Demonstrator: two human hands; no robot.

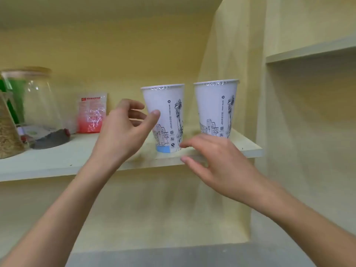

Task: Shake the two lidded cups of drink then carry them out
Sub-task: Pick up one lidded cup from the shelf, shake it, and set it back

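While both tall white printed paper cups (165, 116) (216, 108) stand unshaken, left hand (125, 130) spreads at nine o'clock, right hand (217, 160) spread below; grasping comes next.

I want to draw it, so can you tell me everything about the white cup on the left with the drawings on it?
The left white paper cup with dark line drawings is tall and tapers towards its base. A clear film lid seals its rim. A statue, buildings and small symbols are printed on its side, with a blue patch near the bottom. It stands upright on the pale wooden shelf, apart from its twin. The left hand is open beside it, thumb at its side; contact is unclear.
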